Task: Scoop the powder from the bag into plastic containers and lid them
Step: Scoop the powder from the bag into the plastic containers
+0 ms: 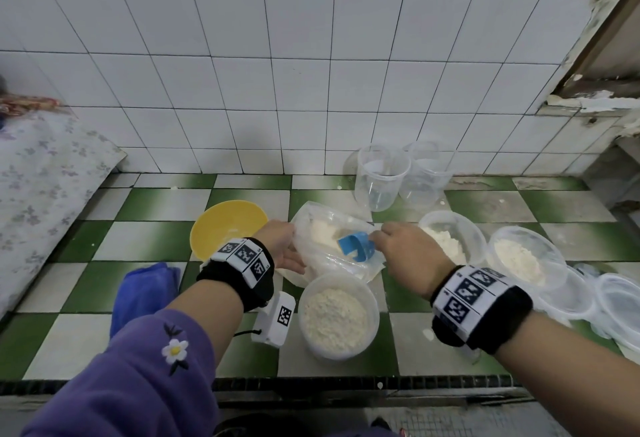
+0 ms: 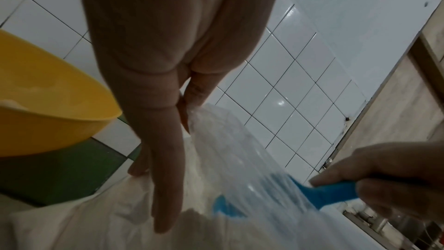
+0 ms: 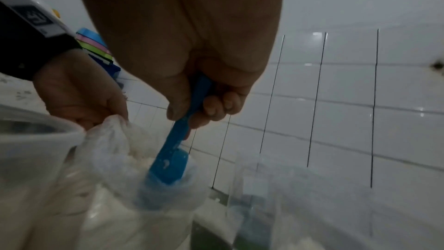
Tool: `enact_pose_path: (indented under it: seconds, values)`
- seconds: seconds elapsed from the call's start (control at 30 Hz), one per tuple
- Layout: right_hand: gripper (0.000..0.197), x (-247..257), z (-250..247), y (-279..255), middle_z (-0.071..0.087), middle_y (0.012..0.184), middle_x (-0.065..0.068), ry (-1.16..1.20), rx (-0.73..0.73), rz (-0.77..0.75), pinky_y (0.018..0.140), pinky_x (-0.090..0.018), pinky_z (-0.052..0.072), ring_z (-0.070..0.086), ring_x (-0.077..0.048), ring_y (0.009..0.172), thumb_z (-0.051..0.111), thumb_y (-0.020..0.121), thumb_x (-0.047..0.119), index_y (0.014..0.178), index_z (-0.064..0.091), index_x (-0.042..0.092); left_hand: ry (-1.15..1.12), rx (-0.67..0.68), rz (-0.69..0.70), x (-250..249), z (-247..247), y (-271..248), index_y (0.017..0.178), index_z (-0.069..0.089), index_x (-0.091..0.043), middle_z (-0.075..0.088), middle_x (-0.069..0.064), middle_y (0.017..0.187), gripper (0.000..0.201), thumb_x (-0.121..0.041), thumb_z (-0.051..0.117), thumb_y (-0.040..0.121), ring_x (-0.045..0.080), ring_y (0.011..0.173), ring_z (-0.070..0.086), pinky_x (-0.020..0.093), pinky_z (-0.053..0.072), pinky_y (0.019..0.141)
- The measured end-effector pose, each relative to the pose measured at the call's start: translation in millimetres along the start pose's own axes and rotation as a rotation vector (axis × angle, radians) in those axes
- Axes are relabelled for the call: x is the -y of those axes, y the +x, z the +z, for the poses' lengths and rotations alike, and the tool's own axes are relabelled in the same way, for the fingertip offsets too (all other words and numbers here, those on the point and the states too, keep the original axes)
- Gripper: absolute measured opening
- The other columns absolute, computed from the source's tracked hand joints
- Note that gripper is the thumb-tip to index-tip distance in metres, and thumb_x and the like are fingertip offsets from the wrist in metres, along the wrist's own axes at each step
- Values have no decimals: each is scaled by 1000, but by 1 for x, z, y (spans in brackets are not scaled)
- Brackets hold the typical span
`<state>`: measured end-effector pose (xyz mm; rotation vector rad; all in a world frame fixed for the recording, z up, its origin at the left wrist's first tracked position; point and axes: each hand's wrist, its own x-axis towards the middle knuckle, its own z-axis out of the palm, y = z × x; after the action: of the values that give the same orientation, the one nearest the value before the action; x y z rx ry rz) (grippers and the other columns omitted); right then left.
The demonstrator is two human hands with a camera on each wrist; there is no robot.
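While the left hand (image 1: 282, 246) pinches the powder bag (image 1: 329, 253) mouth, the right hand (image 1: 407, 256) grasps the blue scoop (image 1: 356, 246), handle toward 3 o'clock, filled container (image 1: 337, 315) at 6 o'clock on the bench (image 1: 408, 343).

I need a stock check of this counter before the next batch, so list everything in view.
plastic bag of powder: one, clear, centre of the counter, mouth held open
scoop: one, blue, bowl end inside the bag
filled containers: three, clear with white powder, one nearest the person, two right of the bag, all without lids
empty containers: two, clear, against the wall behind the bag
lids: a clear pile, count unclear, far right
bowl: one, yellow, left of the bag
cloth: one, blue, near left
counter: green and white checked tiles
left hand: holds the bag's edge
right hand: grips the scoop handle
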<state>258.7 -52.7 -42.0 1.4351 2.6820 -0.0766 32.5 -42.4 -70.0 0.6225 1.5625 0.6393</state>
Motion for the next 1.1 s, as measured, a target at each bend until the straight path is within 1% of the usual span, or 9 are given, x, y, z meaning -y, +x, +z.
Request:
enact_pose_path:
  seconds: [0.13, 0.3, 0.4, 0.5, 0.57, 0.73, 0.97, 1.03, 1.1]
  values:
    - [35, 9, 16, 14, 58, 111, -8, 78, 118, 41, 86, -30, 45, 55, -23, 102, 47, 87, 2, 119, 56, 12, 11, 8, -20, 1, -1, 0, 131, 47, 6, 59, 32, 117, 39, -13, 34, 99, 45, 82, 63, 47, 57, 60]
    - [28, 10, 37, 18, 63, 114, -5, 555, 140, 259, 89, -25, 42, 59, -22, 103, 41, 100, 15, 115, 64, 10, 9, 23, -26, 2, -2, -1, 131, 47, 4, 58, 31, 117, 38, -13, 35, 99, 46, 88, 64, 49, 58, 67]
    - [28, 10, 35, 19, 64, 104, 0, 758, 147, 296, 78, -19, 39, 58, -15, 95, 41, 101, 16, 110, 65, 5, 17, 33, -23, 1, -2, -3, 128, 49, 3, 60, 31, 116, 35, -11, 37, 98, 46, 89, 65, 50, 57, 70]
    - [30, 6, 32, 19, 54, 74, 10, 871, 134, 324, 61, -14, 36, 50, -6, 70, 41, 101, 17, 80, 62, 15, 27, 28, -18, 0, -2, -4, 123, 52, 3, 61, 30, 115, 32, -11, 37, 98, 45, 88, 65, 54, 56, 79]
    - [39, 0, 32, 16, 53, 69, 4, 944, 88, 350, 64, -16, 37, 51, -13, 71, 42, 100, 17, 63, 51, 22, 29, 20, -12, 0, -3, -5, 121, 53, 4, 62, 29, 110, 31, -12, 38, 98, 42, 82, 65, 54, 56, 82]
    - [30, -13, 27, -2, 56, 72, -4, 1017, -9, 418, 67, -22, 40, 49, -14, 71, 44, 100, 22, 97, 68, 4, 27, 21, -20, -1, -2, -8, 120, 52, 4, 60, 27, 108, 31, -12, 36, 99, 42, 86, 62, 56, 53, 86]
    - [35, -32, 11, -26, 57, 54, 21, 1135, -105, 420, 69, -22, 37, 52, 4, 59, 46, 98, 17, 99, 58, -16, 18, 11, -22, -2, -1, -8, 128, 49, 6, 58, 27, 110, 37, -11, 31, 100, 45, 91, 61, 55, 52, 86]
    - [34, -34, 0, -37, 51, 53, 17, 1197, -91, 400, 68, -25, 37, 46, -1, 58, 46, 98, 18, 101, 61, -12, 21, 8, -25, -4, 0, -10, 129, 48, 6, 58, 29, 115, 38, -12, 29, 101, 49, 102, 60, 57, 51, 89]
    - [26, -35, -11, -49, 44, 56, 12, 1227, -89, 364, 65, -23, 36, 40, -7, 59, 46, 98, 17, 98, 69, 6, 23, 3, -36, -5, 0, -10, 130, 47, 7, 57, 31, 121, 38, -11, 29, 101, 51, 108, 58, 57, 50, 91]
